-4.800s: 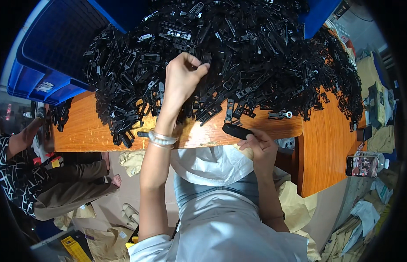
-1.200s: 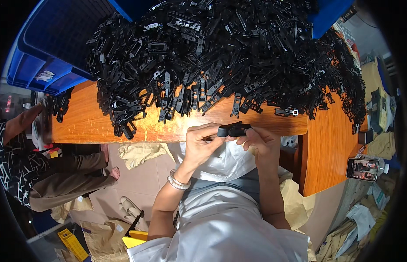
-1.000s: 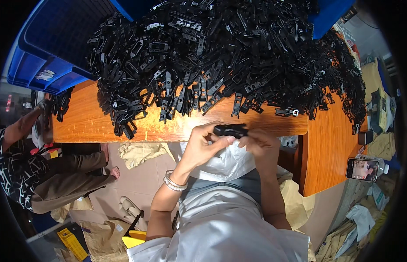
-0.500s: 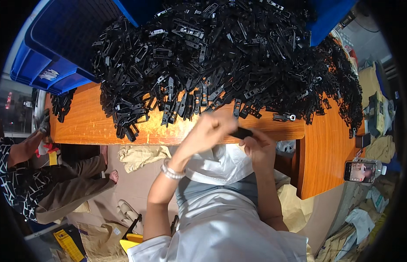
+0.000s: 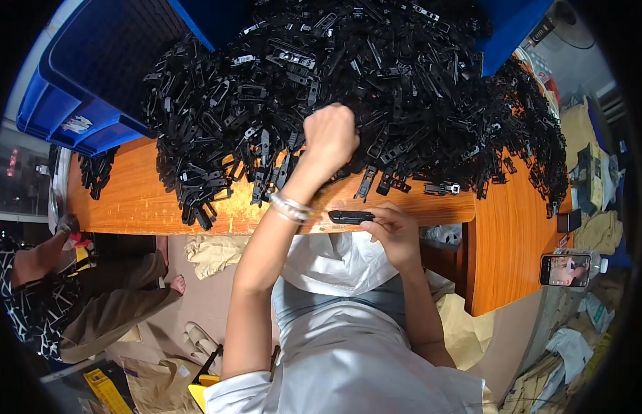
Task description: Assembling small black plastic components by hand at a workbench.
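A long, narrow black plastic part [image 5: 350,217] is pinched at its right end between the thumb and fingers of my right hand [image 5: 398,231], just over the front edge of the wooden table. My left hand [image 5: 332,136], with a pale beaded bracelet at the wrist, is at the near side of a big heap of black plastic parts [image 5: 431,90]. Its back faces up and its fingers are curled under; what they hold, if anything, is hidden. Several loose parts, some with light metal bits, lie along the heap's lower fringe.
A blue plastic crate [image 5: 93,76] stands tipped at the table's [image 5: 517,248] left. A phone [image 5: 566,270] is propped on the right. White cloth or sheeting [image 5: 335,265] covers my lap. Another person's legs [image 5: 121,297] are to the left; paper sacks [image 5: 159,383] lie on the floor.
My left hand has moved away from my right hand, forward to the heap. The black part in my right hand now shows fully, pointing left.
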The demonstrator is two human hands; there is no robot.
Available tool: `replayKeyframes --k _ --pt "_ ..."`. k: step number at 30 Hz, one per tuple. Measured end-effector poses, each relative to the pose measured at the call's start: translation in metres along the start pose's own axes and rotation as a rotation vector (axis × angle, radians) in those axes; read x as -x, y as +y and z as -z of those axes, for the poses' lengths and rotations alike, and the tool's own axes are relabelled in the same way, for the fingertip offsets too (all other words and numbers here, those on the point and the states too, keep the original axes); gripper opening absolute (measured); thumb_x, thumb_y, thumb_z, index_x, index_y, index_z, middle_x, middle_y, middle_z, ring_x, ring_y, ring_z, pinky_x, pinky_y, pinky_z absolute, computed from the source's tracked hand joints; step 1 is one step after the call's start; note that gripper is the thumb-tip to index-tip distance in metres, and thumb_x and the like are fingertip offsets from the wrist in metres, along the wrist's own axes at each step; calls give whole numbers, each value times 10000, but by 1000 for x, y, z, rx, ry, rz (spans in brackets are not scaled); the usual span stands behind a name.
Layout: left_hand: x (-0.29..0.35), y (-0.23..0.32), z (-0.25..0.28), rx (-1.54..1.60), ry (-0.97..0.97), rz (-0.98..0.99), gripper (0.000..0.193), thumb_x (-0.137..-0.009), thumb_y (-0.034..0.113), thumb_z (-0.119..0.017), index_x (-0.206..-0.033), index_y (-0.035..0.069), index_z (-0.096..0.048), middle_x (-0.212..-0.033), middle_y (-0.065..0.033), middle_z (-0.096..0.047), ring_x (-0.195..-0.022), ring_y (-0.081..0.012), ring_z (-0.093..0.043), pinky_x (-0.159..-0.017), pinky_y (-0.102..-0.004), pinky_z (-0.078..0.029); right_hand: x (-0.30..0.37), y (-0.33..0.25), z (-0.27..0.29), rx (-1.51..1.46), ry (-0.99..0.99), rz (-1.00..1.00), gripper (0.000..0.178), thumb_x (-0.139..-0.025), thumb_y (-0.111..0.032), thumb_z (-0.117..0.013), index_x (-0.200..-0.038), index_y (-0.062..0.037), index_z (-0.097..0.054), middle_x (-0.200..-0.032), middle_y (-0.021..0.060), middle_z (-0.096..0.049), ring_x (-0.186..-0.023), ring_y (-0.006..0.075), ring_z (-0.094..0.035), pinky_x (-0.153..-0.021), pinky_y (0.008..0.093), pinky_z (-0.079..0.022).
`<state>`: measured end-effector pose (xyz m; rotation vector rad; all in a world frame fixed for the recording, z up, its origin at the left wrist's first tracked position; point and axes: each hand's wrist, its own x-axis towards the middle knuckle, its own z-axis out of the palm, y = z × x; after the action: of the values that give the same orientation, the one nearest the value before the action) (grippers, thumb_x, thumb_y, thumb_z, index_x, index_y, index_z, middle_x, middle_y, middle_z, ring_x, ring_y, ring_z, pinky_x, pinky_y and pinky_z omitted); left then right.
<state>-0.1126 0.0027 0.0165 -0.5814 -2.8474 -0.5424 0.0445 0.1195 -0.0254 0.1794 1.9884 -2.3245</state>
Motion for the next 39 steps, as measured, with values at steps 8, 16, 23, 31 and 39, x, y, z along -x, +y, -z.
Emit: replayKeyframes --k 8,16,23,31,39 --pt "30 -42 22 1117 -172 476 150 -726 109 -683 -776 -11 -609 -574 15 -525 -483 -45 -410 -436 -174 -273 -2 -1 -3 21 -17 -10 183 -738 30 -624 -921 31 -614 -827 46 -554 -659 70 -526 -525 181 -435" --pt "42 -46 18 1914 -108 583 381 -790 -26 -475 -1167 -58 -430 -897 -133 -601 -499 -95 -504 -392 -184 -405 -1 -4 -4 64 -17 -20 168 -746 24 -620 -913 39 -608 -797 37 -559 -623 39 -503 -504 165 -424" --pt "58 -43 22 1546 -165 349 302 -798 9 -538 -1093 -53 -516 -928 -151 -615 -593 -144 -582 -528 -207 -491 1 -7 -2 -68 -6 39 178 -740 53 -589 -918 66 -599 -712 51 -563 -562 63 -500 -517 175 -417" --pt "104 -11 48 1046 -253 60 444 -699 -72 -524 -1119 59 -585 -808 3 -646 -441 28 -283 -370 -161 -190 3 -34 -9 -127 126 110 205 -734 71 -550 -932 96 -595 -819 119 -604 -603 117 -573 -520 191 -410" --pt "119 2 49 1057 -304 89 436 -736 -10 -653 -1153 -7 -525 -944 -104 -622 -768 -95 -579 -629 -200 -495 12 -31 -10 182 118 279 254 -691 91 -604 -943 62 -608 -877 82 -583 -682 109 -597 -542 189 -435"
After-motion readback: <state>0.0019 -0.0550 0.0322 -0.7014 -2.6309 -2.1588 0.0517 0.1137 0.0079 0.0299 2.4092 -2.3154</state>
